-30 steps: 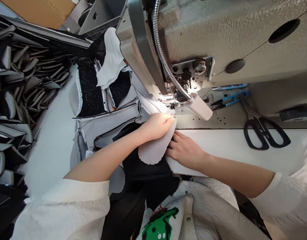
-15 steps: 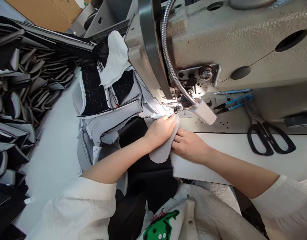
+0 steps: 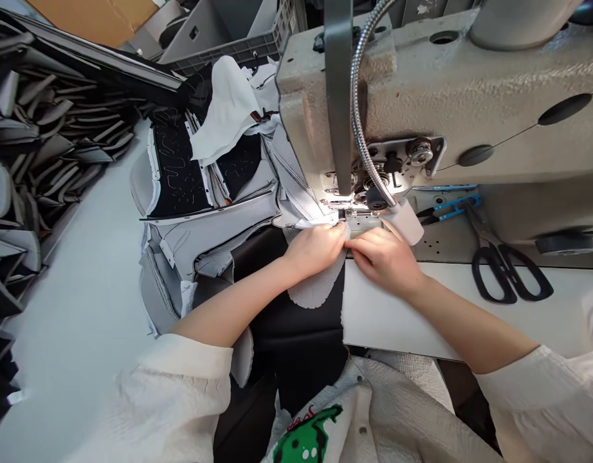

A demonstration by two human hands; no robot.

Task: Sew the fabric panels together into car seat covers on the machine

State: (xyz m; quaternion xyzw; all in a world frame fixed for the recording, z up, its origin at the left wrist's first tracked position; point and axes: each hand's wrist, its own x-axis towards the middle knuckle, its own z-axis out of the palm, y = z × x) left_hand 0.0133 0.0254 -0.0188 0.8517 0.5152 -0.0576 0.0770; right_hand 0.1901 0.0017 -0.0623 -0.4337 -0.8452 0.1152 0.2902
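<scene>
Just in front of the presser foot (image 3: 342,214) of the sewing machine (image 3: 422,83), my left hand (image 3: 316,249) is closed on a grey fabric piece (image 3: 316,292), its fingertips close to the lit needle area. My right hand (image 3: 386,258) meets it from the right, with fingers pinched together at the fabric's edge. The grey piece is part of a larger sewn cover (image 3: 214,222) of grey and black panels spreading left. Black fabric (image 3: 296,328) hangs from it toward my lap. What lies under my fingertips is hidden.
Black-handled scissors (image 3: 511,270) and blue thread snips (image 3: 453,209) lie right of the needle. A pale lamp head (image 3: 403,222) hangs close above my right hand. Stacked fabric pieces (image 3: 60,122) fill the left side, and a grey crate (image 3: 229,51) stands behind.
My right hand has moved up toward the needle and now pinches beside my left fingertips. My left hand keeps its hold. The view has shifted, so the machine appears farther right.
</scene>
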